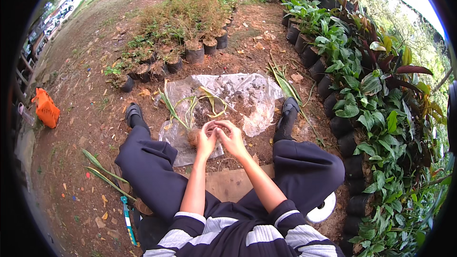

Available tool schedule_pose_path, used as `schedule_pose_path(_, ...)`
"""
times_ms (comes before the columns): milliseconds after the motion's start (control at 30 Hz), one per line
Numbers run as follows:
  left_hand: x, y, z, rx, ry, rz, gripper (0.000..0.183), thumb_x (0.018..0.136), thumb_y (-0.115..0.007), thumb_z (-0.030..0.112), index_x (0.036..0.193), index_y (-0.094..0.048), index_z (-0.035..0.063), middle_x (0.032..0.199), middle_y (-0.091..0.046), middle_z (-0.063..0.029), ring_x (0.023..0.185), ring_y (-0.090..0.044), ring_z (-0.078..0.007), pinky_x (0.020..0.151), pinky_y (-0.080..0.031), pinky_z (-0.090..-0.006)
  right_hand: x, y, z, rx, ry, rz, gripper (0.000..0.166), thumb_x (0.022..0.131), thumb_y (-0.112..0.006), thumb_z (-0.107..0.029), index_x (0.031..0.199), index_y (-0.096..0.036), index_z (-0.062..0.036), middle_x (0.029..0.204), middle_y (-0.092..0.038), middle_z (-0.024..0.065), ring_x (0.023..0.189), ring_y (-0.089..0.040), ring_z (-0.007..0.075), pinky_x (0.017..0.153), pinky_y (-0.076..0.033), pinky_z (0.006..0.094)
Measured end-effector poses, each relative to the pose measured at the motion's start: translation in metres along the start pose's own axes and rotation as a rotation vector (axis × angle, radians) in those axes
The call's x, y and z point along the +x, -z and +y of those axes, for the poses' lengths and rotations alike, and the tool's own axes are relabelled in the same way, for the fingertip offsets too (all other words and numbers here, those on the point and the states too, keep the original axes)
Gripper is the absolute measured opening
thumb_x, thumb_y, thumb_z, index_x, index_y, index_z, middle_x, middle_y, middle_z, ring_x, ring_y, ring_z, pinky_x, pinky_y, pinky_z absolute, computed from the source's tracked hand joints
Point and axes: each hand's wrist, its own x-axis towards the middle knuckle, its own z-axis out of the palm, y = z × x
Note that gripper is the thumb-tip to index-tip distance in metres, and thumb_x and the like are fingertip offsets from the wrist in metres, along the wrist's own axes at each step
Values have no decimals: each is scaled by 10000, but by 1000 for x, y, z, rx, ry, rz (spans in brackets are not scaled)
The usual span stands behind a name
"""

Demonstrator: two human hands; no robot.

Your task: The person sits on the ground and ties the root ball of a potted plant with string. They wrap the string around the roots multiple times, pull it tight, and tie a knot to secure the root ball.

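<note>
My left hand [207, 138] and my right hand [230, 136] meet at the fingertips over a clear plastic sheet [175, 92] scattered with soil. Whether anything small is between the fingers cannot be told. Just left of my left hand, a brown fibrous root ball [193, 137] rests on the sheet, with a long yellow-edged green leaf [171, 109] rising from it. Beyond my hands, a curled yellowish leaf [213, 104] lies on the sheet. Crumpled clear plastic [257, 121] is to the right of my right hand.
Potted seedlings in black bags [194, 55] stand ahead; leafy plants in black bags [339, 125] line the right. Long leaves [285, 82] lie beyond my right shoe. An orange bag [46, 109], a teal-handled tool [127, 219] and a white roll [323, 210] are on the ground.
</note>
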Motion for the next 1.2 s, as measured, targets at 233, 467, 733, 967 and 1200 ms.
schedule_pose_path(233,0,3,-7,159,82,93,353,809,-581,99,1139,-486,18,1058,-580,-108,936,-566,-159,809,-451,-272,-6,70,152,-495,-564,277,221,731,-617,-189,843,-644,0,837,-643,157,772,-625,272,740,-474,320)
schedule_pose_path(467,-1,6,-15,165,77,95,352,810,-577,106,1143,-484,39,1067,-574,-109,934,-570,-173,804,-464,-285,6,67,174,-831,-458,-214,449,763,-583,-239,1182,-505,-98,1363,-323,114,1254,-279,316,975,-291,517)
schedule_pose_path(733,2,3,-24,170,93,105,329,837,-559,134,1141,-498,24,1081,-579,-115,949,-569,-172,822,-445,-279,25,43,165,-838,-319,-243,394,801,-534,-265,1129,-531,-47,1224,-479,103,1176,-401,274,993,-259,497)
schedule_pose_path(967,11,10,-26,-540,777,156,484,880,-405,497,1080,-531,75,978,-595,-20,917,-556,-123,753,-434,-286,33,-19,64,-393,63,-333,284,792,-529,-115,1026,-572,41,1077,-558,188,1012,-530,328,891,-412,369)
schedule_pose_path(1200,17,28,-13,-577,435,208,295,875,-533,207,1102,-529,19,1017,-600,-85,865,-591,-139,733,-500,-247,19,-23,17,-383,234,-518,251,752,-562,-109,962,-599,23,998,-586,176,943,-551,334,834,-435,398)
